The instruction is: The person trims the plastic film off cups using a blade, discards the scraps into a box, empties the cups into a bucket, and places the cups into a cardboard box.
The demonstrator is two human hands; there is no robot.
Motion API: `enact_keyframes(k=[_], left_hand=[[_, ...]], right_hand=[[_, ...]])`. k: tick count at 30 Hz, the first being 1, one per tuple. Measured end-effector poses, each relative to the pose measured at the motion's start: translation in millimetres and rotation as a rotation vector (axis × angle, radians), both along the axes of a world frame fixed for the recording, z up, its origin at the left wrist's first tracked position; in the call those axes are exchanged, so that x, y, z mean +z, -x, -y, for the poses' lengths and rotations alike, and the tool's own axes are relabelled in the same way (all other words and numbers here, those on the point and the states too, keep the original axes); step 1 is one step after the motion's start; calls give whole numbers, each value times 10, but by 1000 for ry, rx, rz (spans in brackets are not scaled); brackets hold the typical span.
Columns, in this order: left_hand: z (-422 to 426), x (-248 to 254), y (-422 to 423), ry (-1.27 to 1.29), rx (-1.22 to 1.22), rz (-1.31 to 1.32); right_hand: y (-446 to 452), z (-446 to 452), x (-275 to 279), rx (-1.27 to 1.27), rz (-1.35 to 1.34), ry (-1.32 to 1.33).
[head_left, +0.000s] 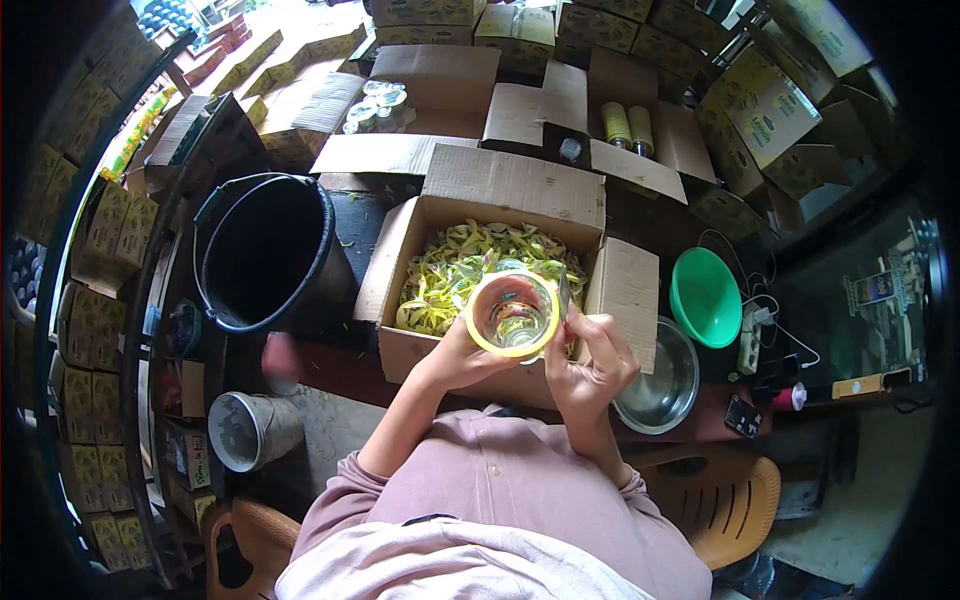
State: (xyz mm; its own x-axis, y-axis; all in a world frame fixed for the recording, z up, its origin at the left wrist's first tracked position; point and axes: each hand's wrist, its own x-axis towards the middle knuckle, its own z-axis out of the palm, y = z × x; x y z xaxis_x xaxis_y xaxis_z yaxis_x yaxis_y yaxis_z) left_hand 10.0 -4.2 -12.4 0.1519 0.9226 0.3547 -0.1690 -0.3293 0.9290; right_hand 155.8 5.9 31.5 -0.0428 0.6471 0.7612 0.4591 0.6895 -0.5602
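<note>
My left hand (460,352) is closed around a clear cup with a yellow rim (485,338), its open mouth facing me. My right hand (592,370) is at the cup's right side, thumb and fingers pinched together. A thin grey blade-like piece (564,292) sticks up from those fingers against the cup; its lower part is hidden. Both hands are over the near edge of an open cardboard box (515,180). Inside the box lies a heap of yellow-green printed strips (440,285).
A black bucket (325,235) stands left of the box, with a grey-white bucket (275,430) lower down. At right are a green bowl (705,295) and a metal bowl (660,390). Behind, one open carton (440,75) contains clear cups (378,108); another holds two yellow-wrapped cylinders (628,128).
</note>
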Motion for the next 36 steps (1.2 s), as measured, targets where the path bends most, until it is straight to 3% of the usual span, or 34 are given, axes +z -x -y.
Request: enact_keyframes(k=[4, 10, 13, 27, 33, 36], left_hand=[[7, 64, -18, -55, -7, -44], [6, 58, -16, 215, -19, 202], [-26, -4, 42, 88, 2, 165], [-13, -4, 15, 128, -21, 115], [-33, 17, 17, 62, -27, -7], [-28, 48, -1, 98, -45, 86]], right_hand=[[-45, -61, -38, 57, -22, 60], [-35, -120, -85, 15, -151, 135], [-76, -114, -72, 21, -166, 179], [32, -62, -64, 8, 14, 7], [-26, -146, -121, 91, -97, 92], [-30, -119, -102, 38, -117, 110]])
